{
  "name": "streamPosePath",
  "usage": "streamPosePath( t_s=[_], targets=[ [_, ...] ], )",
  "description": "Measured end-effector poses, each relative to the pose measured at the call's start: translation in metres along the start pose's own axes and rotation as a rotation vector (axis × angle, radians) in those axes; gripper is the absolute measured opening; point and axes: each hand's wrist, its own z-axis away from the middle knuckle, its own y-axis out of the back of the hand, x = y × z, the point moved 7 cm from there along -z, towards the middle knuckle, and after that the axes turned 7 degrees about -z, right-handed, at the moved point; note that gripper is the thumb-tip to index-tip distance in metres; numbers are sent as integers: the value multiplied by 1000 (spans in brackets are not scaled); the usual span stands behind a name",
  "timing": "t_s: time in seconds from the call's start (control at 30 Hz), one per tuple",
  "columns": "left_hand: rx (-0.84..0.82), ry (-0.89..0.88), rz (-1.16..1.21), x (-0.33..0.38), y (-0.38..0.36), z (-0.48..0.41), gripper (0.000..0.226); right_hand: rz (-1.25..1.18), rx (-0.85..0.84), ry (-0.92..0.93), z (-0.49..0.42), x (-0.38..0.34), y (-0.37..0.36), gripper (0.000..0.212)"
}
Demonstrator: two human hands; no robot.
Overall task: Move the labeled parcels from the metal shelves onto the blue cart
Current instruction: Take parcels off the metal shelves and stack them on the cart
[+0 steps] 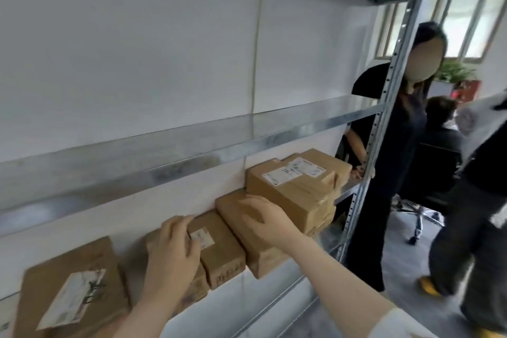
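Note:
Several brown labeled parcels lie on the lower metal shelf (326, 241). My left hand (171, 255) curls over the top of a small parcel (151, 239) next to a labeled parcel (222, 255). Just to the right, my right hand (264, 221) lies with fingers spread on top of another parcel (264, 259). Further right stands a stack of parcels (296, 195) with white labels. A larger flat parcel (74, 291) leans at the far left. The blue cart is not in view.
An empty shelf beam (192, 153) runs above the parcels, close over my hands. The shelf's upright post (384, 118) stands at the right. Behind it a person in black (400, 145) holds the shelf end. Another person (482, 200) and an office chair (428, 200) crowd the right aisle.

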Motion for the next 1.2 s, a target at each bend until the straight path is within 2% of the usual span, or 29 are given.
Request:
streamPosePath(
  t_s=[0.17,0.23,0.37,0.47,0.6,0.73,0.93,1.07,1.2],
  targets=[
    [-72,-64,90,99,-101,-39,41,-8,117,-73,-15,111,104,40],
    [-117,-38,117,132,-143,-58,44,-17,125,-87,-29,152,133,41],
    [-274,108,172,174,-215,-83,54,36,24,-130,-51,217,153,44],
    [-297,170,216,182,-243,-94,56,-37,-63,-116,-61,239,143,43],
    [-312,218,161,166,-256,-104,58,-79,-183,-30,-70,239,120,47],
    [-318,256,160,154,-264,-105,58,-159,-270,-45,-79,242,105,50],
    [-231,281,175,155,-261,-97,55,-234,-264,-12,-73,242,98,51],
    [-181,302,124,148,-231,-78,57,-274,-271,76,-59,214,87,50],
    [-85,367,40,127,-168,-50,64,-281,-343,167,-53,154,64,47]
  ],
)
